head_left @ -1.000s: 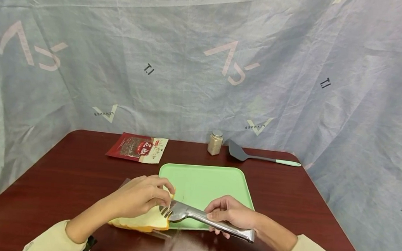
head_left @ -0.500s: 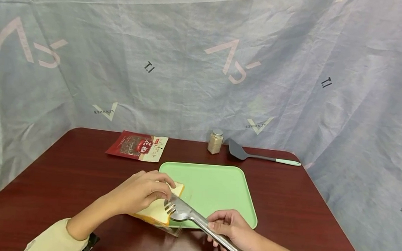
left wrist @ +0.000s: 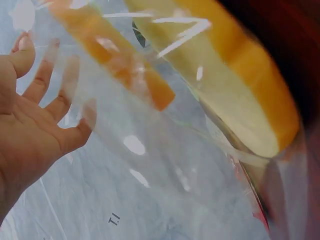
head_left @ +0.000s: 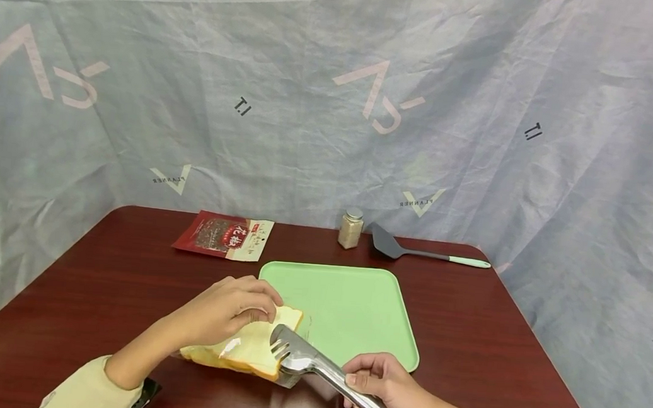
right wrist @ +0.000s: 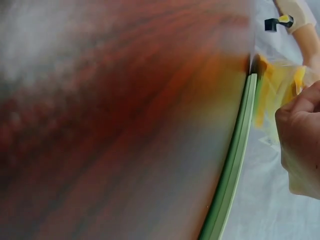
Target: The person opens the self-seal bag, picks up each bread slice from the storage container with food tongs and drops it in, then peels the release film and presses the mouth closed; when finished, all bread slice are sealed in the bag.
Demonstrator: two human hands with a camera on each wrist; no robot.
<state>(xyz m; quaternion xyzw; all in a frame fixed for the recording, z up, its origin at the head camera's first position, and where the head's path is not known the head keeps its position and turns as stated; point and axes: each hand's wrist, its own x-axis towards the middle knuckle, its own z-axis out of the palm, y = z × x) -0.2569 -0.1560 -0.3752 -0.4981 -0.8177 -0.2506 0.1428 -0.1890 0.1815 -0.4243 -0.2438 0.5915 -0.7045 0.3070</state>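
Note:
A clear plastic bag [head_left: 288,380] of sliced bread lies at the near left corner of the light green tray [head_left: 353,307], partly over it. My left hand [head_left: 234,308] pinches the bag's upper film, its fingertips bent down above the pale bread [head_left: 260,345]. Through the film in the left wrist view, orange-brown crust [left wrist: 265,85] shows on one slice, with a separate slice [left wrist: 120,65] above it. My right hand [head_left: 390,385] grips metal tongs [head_left: 334,372] by the handle. The tongs' slotted, fork-like end lies at the bread's right edge; whether it touches cannot be told.
On the dark red-brown table [head_left: 128,278], a red and cream spice pouch [head_left: 224,238] lies at the back left. Behind the tray stand a glass jar [head_left: 350,230] of pale grains and, beside it, a grey spatula [head_left: 389,243] with a mint handle end. A grey cloth hangs behind.
The tongs have swung to a steeper slant as my right hand moved down and slightly right. The bread shows farther right beneath my left hand, which has barely moved.

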